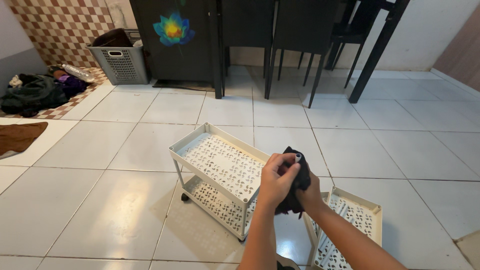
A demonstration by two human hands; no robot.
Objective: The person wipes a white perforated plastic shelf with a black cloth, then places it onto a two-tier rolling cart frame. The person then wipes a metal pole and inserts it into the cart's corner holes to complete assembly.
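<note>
Left hand (pixel 276 176): raised above the floor, fingers curled shut around one end of a short grey plastic tube (pixel 298 157), tip of tube showing above the fingers. Right hand (pixel 309 194): just behind and below, mostly hidden, closed on a crumpled black cloth (pixel 299 185) bunched around the tube. Both hands touching, cloth between them.

Directly below and to the left: cream plastic two-tier cart with perforated shelves (pixel 220 170), standing upright on small castors on the white tiled floor (pixel 100 200). Lower right, under the right forearm: separate cream perforated shelf tray (pixel 367 215) lying on the floor, holding several pale tubes.

Far left: grey plastic laundry basket (pixel 120 62) against the checkered wall, pile of dark clothes (pixel 37 92) beside it. Top centre: black cabinet with a coloured flower picture (pixel 172 40), black chair and table legs (pixel 320 60) to its right.
</note>
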